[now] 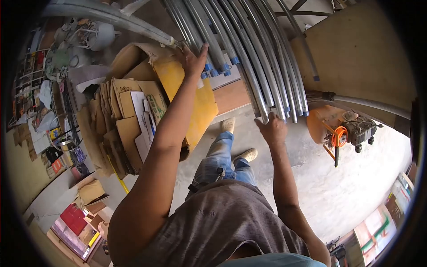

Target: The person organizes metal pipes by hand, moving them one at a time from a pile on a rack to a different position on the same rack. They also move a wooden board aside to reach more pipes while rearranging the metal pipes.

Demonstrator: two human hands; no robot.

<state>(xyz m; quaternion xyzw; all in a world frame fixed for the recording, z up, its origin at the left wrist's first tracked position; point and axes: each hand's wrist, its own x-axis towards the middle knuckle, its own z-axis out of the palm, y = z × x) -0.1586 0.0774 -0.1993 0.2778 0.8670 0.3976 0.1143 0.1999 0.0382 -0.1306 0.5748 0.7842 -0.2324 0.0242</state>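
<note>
Several long metal pipes [249,58] lie side by side, many with blue ends. At the left edge of the bundle, my left hand [194,62] has its thumb on one side of a pipe and its fingers on the other. My right hand [273,130] is at the near ends of the pipes, with a pipe end between its thumb and fingers. The undersides of both grips are hidden.
To the left, folded cardboard [126,107] fills a box beside a yellow panel [202,109]. An orange air compressor [322,124] stands on the right. Cluttered shelves [40,89] line the far left. Another thick pipe [120,20] slants in from the upper left.
</note>
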